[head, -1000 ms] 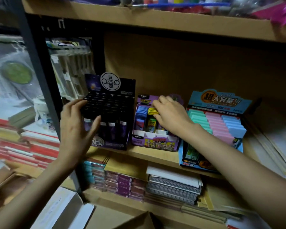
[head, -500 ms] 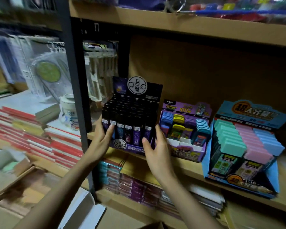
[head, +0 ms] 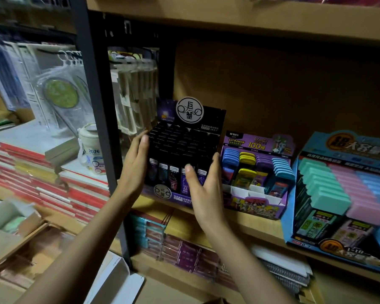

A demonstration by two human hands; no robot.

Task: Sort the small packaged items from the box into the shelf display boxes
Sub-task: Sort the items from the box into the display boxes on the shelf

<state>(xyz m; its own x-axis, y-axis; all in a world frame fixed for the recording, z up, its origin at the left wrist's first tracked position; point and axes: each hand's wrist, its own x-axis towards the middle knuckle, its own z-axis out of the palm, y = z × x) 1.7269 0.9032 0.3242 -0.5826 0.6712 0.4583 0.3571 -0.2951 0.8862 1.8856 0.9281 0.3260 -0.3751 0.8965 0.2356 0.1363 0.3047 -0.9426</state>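
Both hands are on the black display box (head: 213, 121), which sits at the shelf board (head: 252, 224). L hand (head: 136, 165) lies flat on the box's left side, fingers straight & pointing up, not curled. R hand (head: 204, 191) is at the front right corner: thumb on the front, over the little packs (head: 173, 174), other fingers straight along the right side. So the box is btwn the 2 palms, pressed from both sides, no fist. Can't tell if it is lifted or resting on the board.

The box is full of dark little packs in rows, w/ a round white badge on its back card, above the hands. Just right of the R hand's fingers is the purple display box (head: 257, 208), w/ blue, yellow & purple packs. Further right of that hand is the big blue display box (head: 349, 148) w/ green, pink & blue packs.

Just left of the L hand stands a dark post (head: 97, 106), and past it a white cup (head: 91, 148) on red-edged stacks (head: 31, 172). Above the L hand hang clear packs (head: 134, 95). Under both wrists, on the lower shelf, lie notebooks (head: 184, 249).
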